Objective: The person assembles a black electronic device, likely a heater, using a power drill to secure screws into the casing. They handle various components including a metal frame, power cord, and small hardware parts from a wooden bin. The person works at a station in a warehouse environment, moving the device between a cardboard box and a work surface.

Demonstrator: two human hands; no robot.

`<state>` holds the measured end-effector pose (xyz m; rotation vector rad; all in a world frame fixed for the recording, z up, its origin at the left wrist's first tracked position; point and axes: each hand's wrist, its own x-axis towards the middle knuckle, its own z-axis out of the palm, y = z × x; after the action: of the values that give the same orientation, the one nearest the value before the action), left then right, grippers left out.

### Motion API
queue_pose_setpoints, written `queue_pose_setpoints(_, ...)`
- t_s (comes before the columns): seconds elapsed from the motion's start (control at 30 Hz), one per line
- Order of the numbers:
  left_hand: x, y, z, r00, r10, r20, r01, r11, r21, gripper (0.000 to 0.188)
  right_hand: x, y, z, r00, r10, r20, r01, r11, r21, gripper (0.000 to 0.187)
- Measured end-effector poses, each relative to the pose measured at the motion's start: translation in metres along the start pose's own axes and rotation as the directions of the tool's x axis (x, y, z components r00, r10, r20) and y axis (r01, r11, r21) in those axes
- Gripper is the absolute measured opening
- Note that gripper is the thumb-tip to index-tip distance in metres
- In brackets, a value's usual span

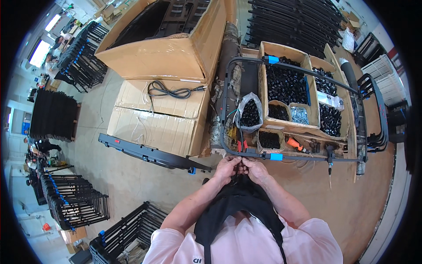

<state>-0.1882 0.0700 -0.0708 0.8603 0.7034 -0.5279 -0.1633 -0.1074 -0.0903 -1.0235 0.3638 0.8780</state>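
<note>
My left hand (pixel 228 170) and my right hand (pixel 256 170) meet in front of my chest, fingertips closed and pressed together. They are just below the near rail of a black tubular frame (pixel 299 157) with blue wraps on it. A thin black cable (pixel 240 132) with fine coloured wires at its far end runs down toward my fingers. What they pinch is small and mostly hidden by them. Close beyond the rail are a red-handled tool (pixel 242 145) and a clear bag of black parts (pixel 250 115).
A wooden box (pixel 262 66) of black plastic parts and screws lies within the frame. Right of it rest an orange power tool (pixel 296 144) and a dark drill (pixel 330 154). Cartons (pixel 154 123), a coiled cable (pixel 176 93) and a long black rail (pixel 145 152) are on the left.
</note>
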Motion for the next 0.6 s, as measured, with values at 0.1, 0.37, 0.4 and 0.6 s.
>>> queue_pose_setpoints(0.1,0.005,-0.008,-0.014,0.999,-0.009,0.041,0.008,0.999,0.033,0.024,-0.004,-0.006,0.003,0.999,-0.027,0.018,0.029,0.989,-0.143,0.018)
queue_pose_setpoints(0.37,-0.016,-0.015,-0.018,0.996,-0.066,0.061,0.057,0.989,0.138,0.028,-0.03,-0.046,0.024,0.937,-0.239,0.255,0.317,0.272,-0.909,0.026)
queue_pose_setpoints(0.4,-0.014,-0.015,-0.021,0.995,-0.067,0.068,0.057,0.988,0.143,0.028,-0.038,-0.057,0.035,0.937,-0.202,0.284,0.301,0.059,-0.952,0.025)
queue_pose_setpoints(0.6,-0.034,-0.014,-0.006,0.978,0.208,0.008,-0.189,0.874,0.448,0.026,-0.043,-0.106,0.092,0.688,-0.19,0.701,0.617,-0.357,-0.702,0.021)
